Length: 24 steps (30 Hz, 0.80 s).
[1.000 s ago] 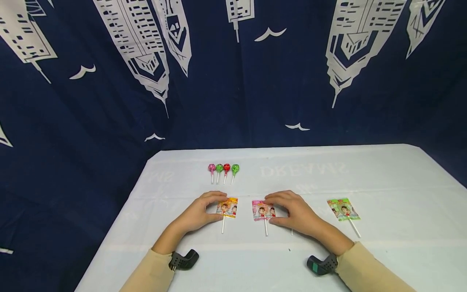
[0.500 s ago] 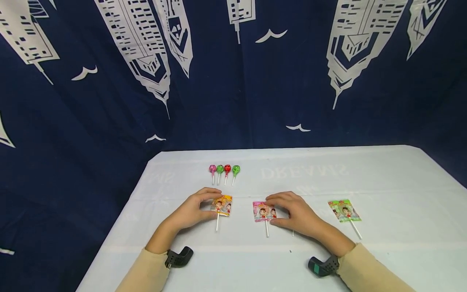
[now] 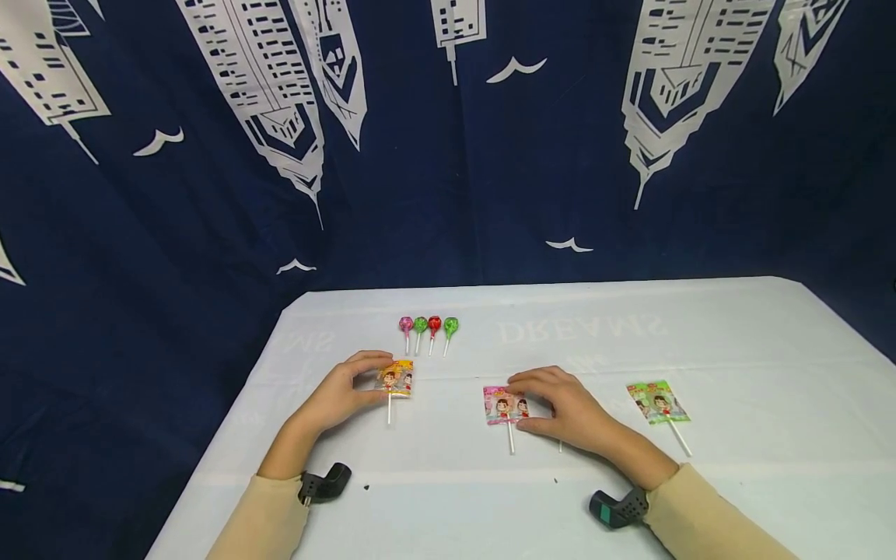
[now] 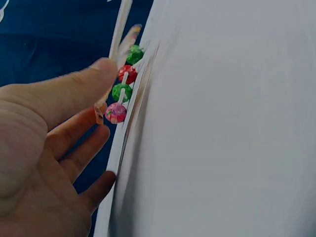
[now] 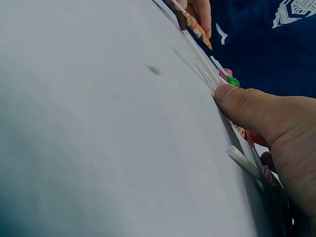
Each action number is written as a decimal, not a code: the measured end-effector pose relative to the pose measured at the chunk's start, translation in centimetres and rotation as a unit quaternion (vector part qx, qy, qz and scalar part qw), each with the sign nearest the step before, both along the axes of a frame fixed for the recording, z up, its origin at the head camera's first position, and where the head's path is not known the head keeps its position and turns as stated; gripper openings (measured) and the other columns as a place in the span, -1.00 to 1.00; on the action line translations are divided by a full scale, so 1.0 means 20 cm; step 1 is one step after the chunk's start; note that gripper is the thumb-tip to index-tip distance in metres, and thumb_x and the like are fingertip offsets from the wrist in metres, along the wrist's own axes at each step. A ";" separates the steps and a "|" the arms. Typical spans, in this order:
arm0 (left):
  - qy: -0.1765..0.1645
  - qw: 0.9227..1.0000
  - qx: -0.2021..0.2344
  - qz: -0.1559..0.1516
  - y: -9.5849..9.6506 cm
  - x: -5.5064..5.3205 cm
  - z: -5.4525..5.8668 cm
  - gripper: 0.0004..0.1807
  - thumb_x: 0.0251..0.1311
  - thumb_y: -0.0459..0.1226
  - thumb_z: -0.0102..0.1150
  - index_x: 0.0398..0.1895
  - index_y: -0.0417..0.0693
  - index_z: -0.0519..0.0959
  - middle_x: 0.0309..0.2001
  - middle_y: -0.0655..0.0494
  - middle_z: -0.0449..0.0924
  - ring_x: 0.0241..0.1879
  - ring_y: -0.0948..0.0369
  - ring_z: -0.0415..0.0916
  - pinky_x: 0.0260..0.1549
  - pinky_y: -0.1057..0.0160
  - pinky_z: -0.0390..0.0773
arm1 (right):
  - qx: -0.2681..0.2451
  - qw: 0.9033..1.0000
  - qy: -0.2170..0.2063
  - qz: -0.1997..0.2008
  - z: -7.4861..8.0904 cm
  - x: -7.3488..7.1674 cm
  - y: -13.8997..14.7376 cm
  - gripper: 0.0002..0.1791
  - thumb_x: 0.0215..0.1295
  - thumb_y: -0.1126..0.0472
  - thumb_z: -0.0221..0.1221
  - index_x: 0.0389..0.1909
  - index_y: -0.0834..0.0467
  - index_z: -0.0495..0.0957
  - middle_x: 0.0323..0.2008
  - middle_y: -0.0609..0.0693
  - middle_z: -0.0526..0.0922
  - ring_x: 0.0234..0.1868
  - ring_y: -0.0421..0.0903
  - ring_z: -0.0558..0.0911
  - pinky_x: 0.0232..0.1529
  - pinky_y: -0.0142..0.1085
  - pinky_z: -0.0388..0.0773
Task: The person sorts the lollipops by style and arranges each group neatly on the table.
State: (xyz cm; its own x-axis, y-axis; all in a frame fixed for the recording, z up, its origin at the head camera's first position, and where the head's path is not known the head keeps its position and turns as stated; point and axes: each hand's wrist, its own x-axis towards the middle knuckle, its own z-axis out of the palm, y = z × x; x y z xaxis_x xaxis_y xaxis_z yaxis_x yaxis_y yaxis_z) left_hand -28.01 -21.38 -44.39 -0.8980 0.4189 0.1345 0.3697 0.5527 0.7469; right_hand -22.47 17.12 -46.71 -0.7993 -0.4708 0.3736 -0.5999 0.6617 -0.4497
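My left hand point(image 3: 336, 397) pinches an orange-wrapped flat lollipop point(image 3: 397, 381) between thumb and fingers, its white stick pointing toward me. In the left wrist view, that stick point(image 4: 120, 29) rises past the thumb. My right hand point(image 3: 565, 408) holds a pink-wrapped lollipop point(image 3: 497, 406) by its right side, thumb at the lower edge and fingers at the upper. A second white stick point(image 3: 560, 446) pokes out beneath the right hand, and its head is hidden. In the right wrist view this stick point(image 5: 244, 161) shows below the thumb.
Several round lollipops stand in a row behind: pink point(image 3: 406, 323), green point(image 3: 420, 324), red point(image 3: 435, 323) and another green one point(image 3: 451, 324). A green-wrapped lollipop point(image 3: 659, 401) lies to the right. The white-covered table point(image 3: 448, 513) ends at a dark blue curtain point(image 3: 420, 218).
My left hand has moved left and slightly away from me, carrying the orange-wrapped lollipop apart from the pink one. My right hand and the other lollipops have stayed put.
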 end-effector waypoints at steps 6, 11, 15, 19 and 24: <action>-0.011 1.000 0.008 0.010 -0.03 -0.02 -0.03 -0.41 0.07 -0.42 0.41 0.24 -0.05 0.57 0.36 0.05 0.45 0.43 -0.04 0.31 0.43 -0.15 0.26 | 0.000 1.000 -0.003 0.001 0.01 0.00 0.00 -0.44 0.07 0.04 0.47 0.15 0.00 0.63 0.20 -0.08 0.63 0.27 0.02 0.50 0.28 0.12 0.38; -0.016 1.000 0.004 0.015 -0.05 -0.01 -0.05 -0.41 0.07 -0.42 0.40 0.25 -0.04 0.57 0.37 0.05 0.44 0.46 -0.04 0.26 0.45 -0.15 0.23 | 0.001 1.000 0.001 0.000 0.00 0.00 0.00 -0.44 0.07 0.04 0.47 0.14 0.01 0.63 0.19 -0.08 0.63 0.26 0.00 0.50 0.27 0.11 0.38; -0.014 1.000 -0.009 0.017 -0.05 -0.01 -0.06 -0.41 0.08 -0.42 0.40 0.26 -0.05 0.56 0.37 0.04 0.45 0.47 -0.05 0.25 0.45 -0.16 0.22 | 0.003 1.000 0.000 -0.001 0.00 0.01 0.00 -0.45 0.08 0.03 0.46 0.14 0.00 0.63 0.19 -0.10 0.63 0.26 -0.01 0.50 0.28 0.10 0.38; -0.007 1.000 -0.019 0.018 -0.05 -0.01 -0.07 -0.40 0.09 -0.41 0.40 0.26 -0.06 0.55 0.36 0.03 0.45 0.47 -0.05 0.25 0.45 -0.15 0.22 | 0.004 1.000 -0.001 0.000 0.00 0.00 0.00 -0.45 0.08 0.03 0.46 0.15 -0.01 0.63 0.19 -0.11 0.63 0.26 -0.01 0.51 0.27 0.11 0.39; 0.000 1.000 -0.021 0.012 -0.05 -0.02 -0.07 -0.41 0.09 -0.41 0.40 0.27 -0.09 0.55 0.37 -0.01 0.45 0.46 -0.07 0.25 0.45 -0.16 0.21 | 0.003 1.000 0.000 0.001 0.00 0.00 0.00 -0.44 0.08 0.03 0.46 0.15 -0.01 0.62 0.20 -0.11 0.62 0.27 -0.02 0.51 0.27 0.10 0.39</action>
